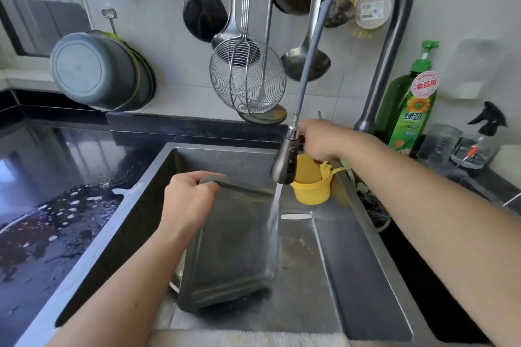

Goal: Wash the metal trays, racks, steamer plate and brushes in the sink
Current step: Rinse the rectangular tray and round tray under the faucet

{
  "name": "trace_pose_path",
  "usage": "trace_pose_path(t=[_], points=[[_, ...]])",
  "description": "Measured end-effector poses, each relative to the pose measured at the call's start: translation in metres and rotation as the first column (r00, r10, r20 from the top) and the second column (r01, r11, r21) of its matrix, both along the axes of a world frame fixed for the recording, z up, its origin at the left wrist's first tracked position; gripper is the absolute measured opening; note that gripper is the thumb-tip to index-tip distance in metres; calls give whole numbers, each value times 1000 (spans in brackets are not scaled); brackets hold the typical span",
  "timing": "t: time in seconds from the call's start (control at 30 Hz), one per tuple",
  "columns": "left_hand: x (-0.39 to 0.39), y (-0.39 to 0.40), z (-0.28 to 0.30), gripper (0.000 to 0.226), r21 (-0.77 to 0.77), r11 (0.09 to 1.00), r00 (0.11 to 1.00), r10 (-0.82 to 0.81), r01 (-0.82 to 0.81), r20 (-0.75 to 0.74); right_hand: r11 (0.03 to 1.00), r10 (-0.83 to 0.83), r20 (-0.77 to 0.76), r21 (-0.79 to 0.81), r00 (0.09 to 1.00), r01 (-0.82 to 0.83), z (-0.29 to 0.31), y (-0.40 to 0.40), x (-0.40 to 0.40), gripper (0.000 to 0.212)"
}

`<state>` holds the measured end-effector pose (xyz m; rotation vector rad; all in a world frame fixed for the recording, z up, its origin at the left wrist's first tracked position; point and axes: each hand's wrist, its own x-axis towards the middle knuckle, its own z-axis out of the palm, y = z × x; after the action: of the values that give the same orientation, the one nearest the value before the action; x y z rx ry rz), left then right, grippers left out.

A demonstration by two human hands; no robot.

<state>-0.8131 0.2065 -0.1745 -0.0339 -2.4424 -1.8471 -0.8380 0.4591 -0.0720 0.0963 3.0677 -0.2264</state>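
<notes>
- Hanging on the wall at left, one stack of grey basins (93, 70), well apart from the sink (352, 256).
- One left hand (189, 200), fingers curled over the top edge of one metal tray (231, 245), which stands tilted in the sink.
- One wire skimmer (248, 76) among several hung ladles.
- One right hand (321, 139), fingers wrapped round the pull-out sprayer head (286, 160); water runs down the tray's right edge.
- One yellow cup (310, 187) beside it.
- One green detergent bottle (408, 104).

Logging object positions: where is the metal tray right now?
Head view, centre: the metal tray stands tilted in the sink, its top edge held by the left hand, beside the water stream.
</notes>
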Motion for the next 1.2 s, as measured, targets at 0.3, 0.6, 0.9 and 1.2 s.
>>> trace_pose_path(t=[0.3,0.6,0.9,1.2], points=[[-2,-16,-5,33,-35,999,999,21,-22,-35,619,-52,23,785,998,14,-6,57,-31,52],[34,10,29,32,-441,888,844,-331,128,-422,828,57,-60,561,997,-13,42,84,105,44],[93,22,72,50,-886,398,655,-607,-239,-450,911,-72,-157,391,985,129,45,138,206,27],[136,46,99,31,-686,585,472,-501,-432,-725,860,-156,-102,475,983,186,17,170,272,33]])
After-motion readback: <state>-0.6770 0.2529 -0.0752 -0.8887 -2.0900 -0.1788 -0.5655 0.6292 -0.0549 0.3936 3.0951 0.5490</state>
